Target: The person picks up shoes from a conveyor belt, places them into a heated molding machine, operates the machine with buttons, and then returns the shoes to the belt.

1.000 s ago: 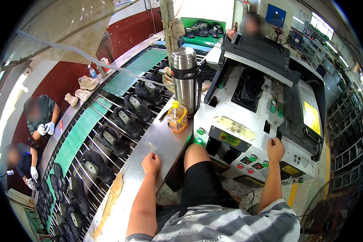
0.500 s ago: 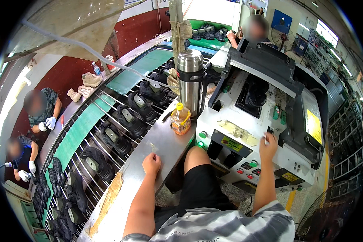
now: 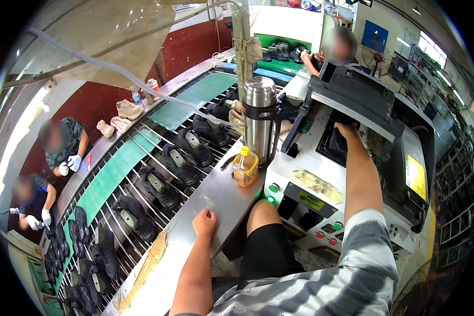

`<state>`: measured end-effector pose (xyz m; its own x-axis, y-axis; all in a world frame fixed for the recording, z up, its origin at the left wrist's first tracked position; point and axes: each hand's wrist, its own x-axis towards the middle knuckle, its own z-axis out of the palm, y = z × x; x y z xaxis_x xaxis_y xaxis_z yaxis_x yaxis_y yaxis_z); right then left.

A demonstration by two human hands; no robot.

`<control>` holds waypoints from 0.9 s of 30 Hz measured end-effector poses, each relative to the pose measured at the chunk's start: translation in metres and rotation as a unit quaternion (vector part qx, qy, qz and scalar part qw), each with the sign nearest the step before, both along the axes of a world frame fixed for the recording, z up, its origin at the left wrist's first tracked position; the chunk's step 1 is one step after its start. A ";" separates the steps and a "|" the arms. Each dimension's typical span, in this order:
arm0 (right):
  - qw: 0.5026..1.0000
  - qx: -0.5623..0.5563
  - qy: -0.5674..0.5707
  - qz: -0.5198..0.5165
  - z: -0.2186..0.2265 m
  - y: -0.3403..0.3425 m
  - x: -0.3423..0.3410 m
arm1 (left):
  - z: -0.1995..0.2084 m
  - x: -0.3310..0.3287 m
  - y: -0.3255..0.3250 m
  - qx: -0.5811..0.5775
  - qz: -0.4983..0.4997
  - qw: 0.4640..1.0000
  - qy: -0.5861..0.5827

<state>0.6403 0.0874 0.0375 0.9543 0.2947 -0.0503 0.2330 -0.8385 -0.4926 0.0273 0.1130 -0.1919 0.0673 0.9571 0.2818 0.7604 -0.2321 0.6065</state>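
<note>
My right arm stretches into the open white machine [image 3: 329, 179]. My right hand [image 3: 347, 129] is closed on a black shoe [image 3: 337, 143] in the machine's bay; some of its fingers are hidden behind the hand and shoe. On the bare metal ledge [image 3: 197, 208] my left hand [image 3: 205, 222] rests with curled fingers and nothing visible in it. A bottle of orange drink with a yellow cap [image 3: 245, 167] stands on the ledge beyond that hand, beside a tall steel thermos [image 3: 259, 118].
Several black shoes [image 3: 152, 184] lie on the roller conveyor [image 3: 134, 171] to the left. Two gloved people work across it, and another person stands behind the machine. Beige shoes [image 3: 127, 109] sit on the far ledge. The machine's black lid [image 3: 353, 92] is raised.
My right hand has moved from above the machine's front panel forward to the shoe in its bay. My left hand stays on the ledge, and the whole view has shifted slightly.
</note>
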 end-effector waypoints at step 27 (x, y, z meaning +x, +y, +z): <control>0.828 0.553 0.006 0.098 -0.147 -0.161 -0.178 | -0.003 -0.059 -0.080 -0.103 -0.041 0.964 -0.243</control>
